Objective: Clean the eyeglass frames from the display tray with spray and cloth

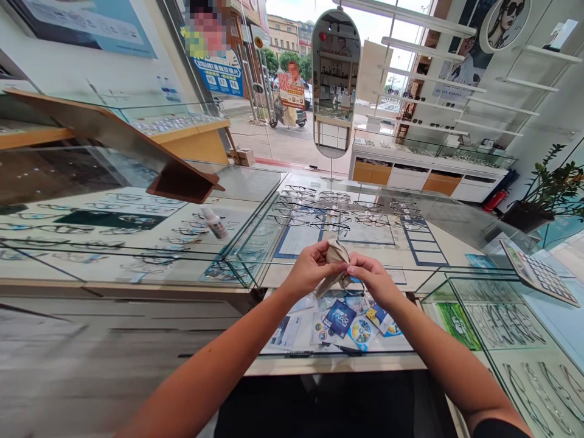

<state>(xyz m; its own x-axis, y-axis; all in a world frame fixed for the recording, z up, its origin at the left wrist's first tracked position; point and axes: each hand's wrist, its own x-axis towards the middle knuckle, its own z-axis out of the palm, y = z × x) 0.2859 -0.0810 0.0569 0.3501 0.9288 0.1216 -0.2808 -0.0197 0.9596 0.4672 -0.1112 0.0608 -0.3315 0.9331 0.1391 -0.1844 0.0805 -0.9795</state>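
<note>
My left hand (310, 266) is closed around a beige cloth (336, 250), which bunches up above the fingers and hangs below them. Close against it, my right hand (370, 277) pinches a pair of eyeglasses (360, 292). A thin dark part of the frame curves out beneath the fingers; the rest is hidden by the cloth and the hands. Both hands meet in front of me, above the glass counter. Just beyond them, several eyeglasses (331, 210) stand in rows on the glass top.
A white bottle (213, 222) stands on the left counter, near a brown tilted board (137, 143). Printed packets (340, 317) lie below my hands. At right are a glass case of frames (506, 316) and a calendar (541, 274). An oval mirror (335, 85) stands beyond the counter.
</note>
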